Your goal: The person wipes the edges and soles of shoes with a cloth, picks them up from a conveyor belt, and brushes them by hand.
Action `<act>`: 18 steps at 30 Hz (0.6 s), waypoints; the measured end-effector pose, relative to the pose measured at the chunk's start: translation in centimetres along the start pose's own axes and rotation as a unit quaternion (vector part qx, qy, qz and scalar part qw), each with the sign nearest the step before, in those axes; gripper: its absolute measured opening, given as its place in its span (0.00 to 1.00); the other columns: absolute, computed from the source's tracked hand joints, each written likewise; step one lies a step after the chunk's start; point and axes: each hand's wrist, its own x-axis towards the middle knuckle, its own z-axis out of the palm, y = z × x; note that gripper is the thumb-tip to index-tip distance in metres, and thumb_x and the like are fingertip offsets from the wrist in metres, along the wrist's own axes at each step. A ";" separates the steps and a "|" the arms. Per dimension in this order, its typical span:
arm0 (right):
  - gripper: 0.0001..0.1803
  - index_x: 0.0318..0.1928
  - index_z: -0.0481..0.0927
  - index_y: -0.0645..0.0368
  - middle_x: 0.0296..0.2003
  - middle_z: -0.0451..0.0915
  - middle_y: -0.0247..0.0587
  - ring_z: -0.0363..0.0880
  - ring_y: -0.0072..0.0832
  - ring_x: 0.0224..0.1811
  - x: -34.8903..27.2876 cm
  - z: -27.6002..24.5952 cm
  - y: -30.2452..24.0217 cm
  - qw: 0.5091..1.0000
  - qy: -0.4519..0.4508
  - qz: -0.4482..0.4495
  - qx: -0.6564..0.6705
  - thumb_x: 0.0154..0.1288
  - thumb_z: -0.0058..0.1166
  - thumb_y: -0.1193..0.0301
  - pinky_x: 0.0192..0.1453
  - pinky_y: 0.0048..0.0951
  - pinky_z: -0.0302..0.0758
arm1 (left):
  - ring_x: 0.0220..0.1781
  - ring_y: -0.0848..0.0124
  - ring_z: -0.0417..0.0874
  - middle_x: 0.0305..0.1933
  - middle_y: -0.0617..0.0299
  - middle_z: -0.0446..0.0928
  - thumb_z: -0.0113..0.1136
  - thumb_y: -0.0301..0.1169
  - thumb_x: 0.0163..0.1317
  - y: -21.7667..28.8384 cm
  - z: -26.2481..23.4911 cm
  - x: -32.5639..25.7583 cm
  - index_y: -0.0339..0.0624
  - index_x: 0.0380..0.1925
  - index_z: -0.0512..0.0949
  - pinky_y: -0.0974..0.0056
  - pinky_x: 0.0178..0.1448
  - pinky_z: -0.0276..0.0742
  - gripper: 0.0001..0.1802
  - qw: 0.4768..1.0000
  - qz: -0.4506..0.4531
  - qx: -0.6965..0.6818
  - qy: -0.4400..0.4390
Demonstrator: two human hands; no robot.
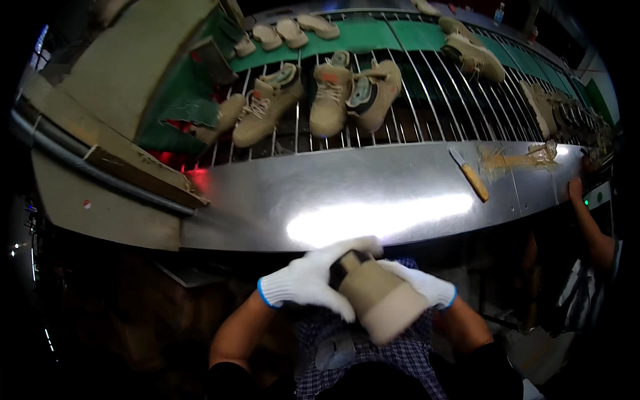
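Observation:
A beige shoe (371, 288) with a dark collar and a paler sole is tilted in front of my body, just off the near edge of the metal ledge. It is a little blurred. My left hand (303, 280), in a white knitted glove with a blue cuff, curves round the dark collar end, thumb below and fingers above. On the other side my right hand (427, 283), gloved alike, grips the shoe, and its fingers are mostly hidden behind it.
A metal ledge (253, 193) fronts a roller conveyor carrying several beige shoes (329, 100) and pale soles (291, 33). A knife (475, 183) with a yellowish handle lies on the ledge. Another person's hand (576, 191) rests at the far right. A board wall (100, 133) stands left.

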 end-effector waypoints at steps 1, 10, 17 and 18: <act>0.67 0.81 0.59 0.62 0.75 0.68 0.53 0.68 0.43 0.78 0.8 -1.6 -3.8 0.999 -0.033 0.026 -0.031 0.46 0.86 0.52 0.81 0.45 0.65 | 0.78 0.59 0.72 0.74 0.50 0.73 0.93 0.36 0.39 2.5 0.7 -0.7 0.39 0.78 0.64 0.54 0.82 0.66 0.65 0.999 0.035 -0.041 -0.004; 0.50 0.75 0.64 0.71 0.62 0.80 0.54 0.80 0.43 0.66 1.6 -1.6 -14.5 0.836 0.410 -0.296 -0.213 0.78 0.50 0.36 0.72 0.41 0.75 | 0.54 0.52 0.86 0.54 0.50 0.81 0.94 0.41 0.37 4.2 4.5 4.1 0.40 0.60 0.70 0.54 0.58 0.84 0.53 0.765 0.310 0.349 0.443; 0.24 0.64 0.78 0.68 0.52 0.87 0.55 0.88 0.43 0.55 -1.7 -2.5 -15.4 0.769 0.503 -0.162 -0.360 0.84 0.46 0.60 0.64 0.38 0.80 | 0.50 0.53 0.86 0.53 0.51 0.81 0.86 0.46 0.46 3.3 8.0 8.0 0.42 0.57 0.73 0.50 0.51 0.81 0.43 0.675 0.357 0.477 0.436; 0.23 0.64 0.79 0.66 0.52 0.87 0.55 0.88 0.44 0.55 -2.3 -2.5 -15.6 0.771 0.484 -0.130 -0.393 0.83 0.48 0.61 0.64 0.39 0.80 | 0.50 0.52 0.86 0.54 0.50 0.81 0.84 0.45 0.48 3.2 8.4 8.2 0.41 0.57 0.73 0.50 0.50 0.81 0.40 0.670 0.361 0.491 0.424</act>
